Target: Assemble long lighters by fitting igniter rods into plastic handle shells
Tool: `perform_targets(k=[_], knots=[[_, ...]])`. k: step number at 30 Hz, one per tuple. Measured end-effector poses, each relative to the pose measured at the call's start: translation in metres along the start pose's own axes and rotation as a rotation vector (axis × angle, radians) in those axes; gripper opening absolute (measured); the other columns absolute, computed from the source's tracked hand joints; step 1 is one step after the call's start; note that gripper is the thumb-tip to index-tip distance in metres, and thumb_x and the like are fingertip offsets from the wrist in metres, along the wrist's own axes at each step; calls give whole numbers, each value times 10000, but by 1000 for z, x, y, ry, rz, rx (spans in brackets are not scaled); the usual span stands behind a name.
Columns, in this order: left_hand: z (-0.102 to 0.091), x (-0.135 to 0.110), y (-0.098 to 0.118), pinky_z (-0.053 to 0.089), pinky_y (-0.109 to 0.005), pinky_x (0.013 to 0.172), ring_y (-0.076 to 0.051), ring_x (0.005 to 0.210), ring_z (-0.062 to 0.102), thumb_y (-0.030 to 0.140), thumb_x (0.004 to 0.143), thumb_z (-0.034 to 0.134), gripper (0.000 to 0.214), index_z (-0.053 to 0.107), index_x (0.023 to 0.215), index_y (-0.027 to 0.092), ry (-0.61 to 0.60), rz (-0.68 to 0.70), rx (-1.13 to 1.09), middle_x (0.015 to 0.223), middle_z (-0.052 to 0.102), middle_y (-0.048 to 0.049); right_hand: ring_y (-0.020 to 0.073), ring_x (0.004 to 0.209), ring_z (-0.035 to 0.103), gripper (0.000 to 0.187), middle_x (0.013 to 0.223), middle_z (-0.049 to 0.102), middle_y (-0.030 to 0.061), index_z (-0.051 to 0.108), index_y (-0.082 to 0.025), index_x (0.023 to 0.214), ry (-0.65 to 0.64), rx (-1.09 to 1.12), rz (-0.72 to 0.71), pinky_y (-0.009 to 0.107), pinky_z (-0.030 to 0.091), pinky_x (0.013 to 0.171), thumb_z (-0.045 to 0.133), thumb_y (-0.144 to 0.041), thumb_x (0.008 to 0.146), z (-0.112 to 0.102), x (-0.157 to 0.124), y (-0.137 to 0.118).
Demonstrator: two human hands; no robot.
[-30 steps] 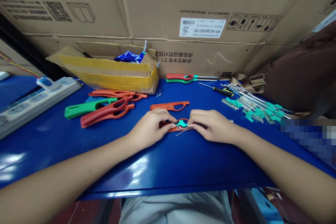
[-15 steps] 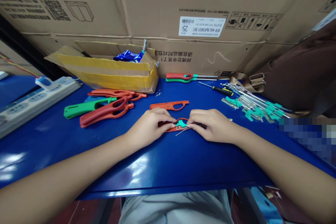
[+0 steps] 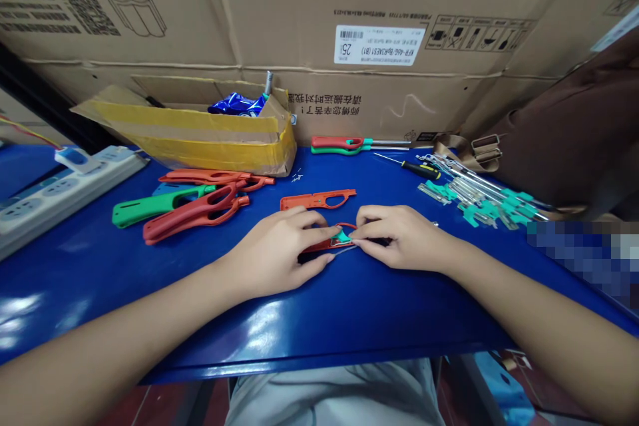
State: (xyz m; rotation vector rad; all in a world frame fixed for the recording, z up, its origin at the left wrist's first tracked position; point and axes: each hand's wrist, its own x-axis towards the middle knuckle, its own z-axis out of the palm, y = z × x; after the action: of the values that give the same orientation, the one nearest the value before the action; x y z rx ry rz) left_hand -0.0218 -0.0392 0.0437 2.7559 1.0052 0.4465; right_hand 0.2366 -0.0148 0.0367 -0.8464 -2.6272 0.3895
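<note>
Where the hands meet: an orange lighter shell point(image 3: 319, 246) lies on the blue table point(image 3: 349, 319), long axis left to right, with a green piece point(image 3: 342, 237) inside.
Left hand point(image 3: 284, 251): half open over the shell's left part; forefinger at the green piece, thumb parted from it, beside a clear tube point(image 3: 345, 249).
Right hand point(image 3: 402, 238): thumb and forefinger nearly together at the green piece's right end; firm pinch cannot be told.
Nearer hand: neither; both reach the shell.
Far side: a second shell half point(image 3: 315, 200), roughly parallel.
Room: table surface runs to the near edge; loose nozzles point(image 3: 510, 204) well right, red handle point(image 3: 187, 221) left.
</note>
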Motion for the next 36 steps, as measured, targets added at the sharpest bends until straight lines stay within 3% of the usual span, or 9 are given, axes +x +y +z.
perform_targets(k=[5, 9, 16, 20, 26, 36], knots=[[-4, 0, -1, 537, -413, 942, -270, 1130, 633, 387, 1007, 513, 385, 629, 1359, 285, -71, 27, 154, 1254, 648, -79, 114, 718, 615, 210, 952, 685, 31, 759, -206, 926, 6, -21, 10, 252, 415, 653, 555, -237, 967, -2, -1, -1], [-4, 1, -3, 535, -401, 918, -263, 1086, 632, 382, 1017, 493, 376, 632, 1357, 305, -83, 35, 185, 1235, 643, -84, 128, 750, 631, 228, 1021, 690, 45, 747, -221, 1072, 11, -27, -15, 258, 441, 668, 544, -251, 973, -5, -3, -4], [-2, -1, -7, 534, -381, 896, -251, 1061, 626, 334, 1025, 483, 358, 639, 1346, 310, -71, 51, 179, 1206, 636, -80, 192, 966, 672, 282, 1284, 633, 84, 733, -255, 1192, -111, -68, -66, 314, 513, 788, 556, -272, 972, -13, -3, -7], [0, 0, -9, 531, -366, 893, -243, 1066, 627, 332, 1020, 500, 364, 623, 1362, 308, -76, 59, 157, 1206, 630, -75, 205, 1041, 667, 310, 1325, 620, 77, 698, -267, 1252, -141, -66, -79, 321, 520, 828, 559, -264, 975, -13, -3, -6], [0, 2, -9, 521, -325, 888, -212, 1061, 638, 289, 1008, 509, 338, 655, 1313, 278, -60, 54, 49, 1189, 646, -53, 143, 845, 637, 198, 1191, 628, 66, 701, -228, 1108, -69, -13, -56, 265, 488, 722, 599, -228, 938, -9, -2, -1], [4, 1, -11, 529, -335, 917, -212, 1064, 653, 277, 983, 528, 315, 692, 1251, 266, -6, 36, -43, 1199, 674, -55, 133, 851, 605, 64, 1150, 593, 50, 681, -223, 955, -80, 107, -12, 265, 468, 747, 618, -227, 944, -3, -2, 0]])
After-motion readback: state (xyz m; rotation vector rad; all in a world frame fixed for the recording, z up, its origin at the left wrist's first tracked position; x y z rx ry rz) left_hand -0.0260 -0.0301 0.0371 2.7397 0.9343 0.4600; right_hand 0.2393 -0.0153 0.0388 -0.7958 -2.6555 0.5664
